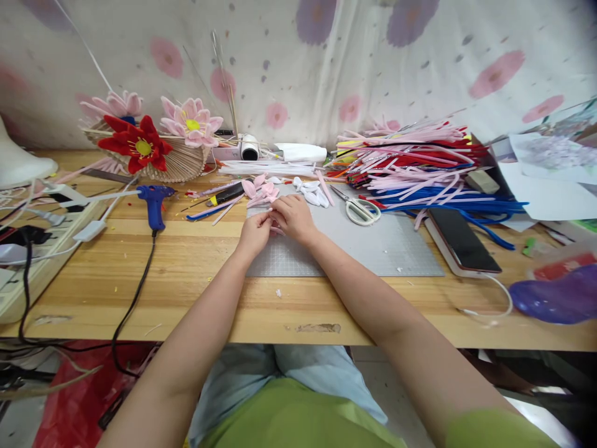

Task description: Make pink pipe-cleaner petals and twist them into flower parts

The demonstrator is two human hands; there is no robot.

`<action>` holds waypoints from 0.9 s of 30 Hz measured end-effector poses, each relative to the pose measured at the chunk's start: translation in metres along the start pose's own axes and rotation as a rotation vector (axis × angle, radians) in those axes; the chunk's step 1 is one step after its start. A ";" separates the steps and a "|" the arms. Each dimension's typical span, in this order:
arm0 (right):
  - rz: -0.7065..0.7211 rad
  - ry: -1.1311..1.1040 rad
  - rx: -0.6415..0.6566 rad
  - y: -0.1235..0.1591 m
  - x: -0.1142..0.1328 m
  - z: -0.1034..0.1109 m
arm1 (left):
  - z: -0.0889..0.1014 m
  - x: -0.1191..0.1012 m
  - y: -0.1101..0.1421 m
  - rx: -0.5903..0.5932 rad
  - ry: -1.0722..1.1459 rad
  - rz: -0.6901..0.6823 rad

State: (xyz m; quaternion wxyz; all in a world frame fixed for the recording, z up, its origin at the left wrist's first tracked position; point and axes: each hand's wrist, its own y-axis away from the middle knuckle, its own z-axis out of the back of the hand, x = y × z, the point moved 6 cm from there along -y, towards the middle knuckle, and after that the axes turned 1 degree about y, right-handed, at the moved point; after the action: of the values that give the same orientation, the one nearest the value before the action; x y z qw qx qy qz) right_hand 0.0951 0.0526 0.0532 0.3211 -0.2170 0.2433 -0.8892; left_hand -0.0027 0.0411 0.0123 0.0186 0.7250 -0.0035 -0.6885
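Note:
Both of my hands meet over the far left part of a grey cutting mat [373,246] on a wooden table. My left hand [255,231] pinches a small pale pink piece between thumb and fingers. My right hand [291,216] is curled closed right beside it, touching the same spot; what it grips is hidden. Just beyond my fingers lie pink petal shapes [261,190] and white petal shapes [311,191], made of fuzzy wire.
White-handled scissors [359,208] lie right of my hands. A big heap of pink, red and blue fuzzy wires [420,168] fills the back right, with a phone [461,239] near it. A blue glue gun [153,205], a fan with flowers [153,146] and a power strip [28,261] sit at left.

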 end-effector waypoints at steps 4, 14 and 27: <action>-0.012 -0.034 -0.017 -0.002 -0.001 0.003 | -0.003 0.000 0.003 0.010 0.070 0.046; -0.478 -0.557 -0.333 0.009 -0.045 0.002 | 0.009 0.005 -0.002 -0.143 -0.079 -0.053; -0.788 -1.260 -0.128 0.012 -0.040 -0.040 | 0.012 -0.006 0.006 -0.273 -0.437 -0.255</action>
State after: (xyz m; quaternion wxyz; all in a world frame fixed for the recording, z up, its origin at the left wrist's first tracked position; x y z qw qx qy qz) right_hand 0.1068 0.0829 0.0052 0.0438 -0.7748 -0.0314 -0.6299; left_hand -0.0149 0.0351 0.0178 0.0281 0.5448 0.1768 -0.8193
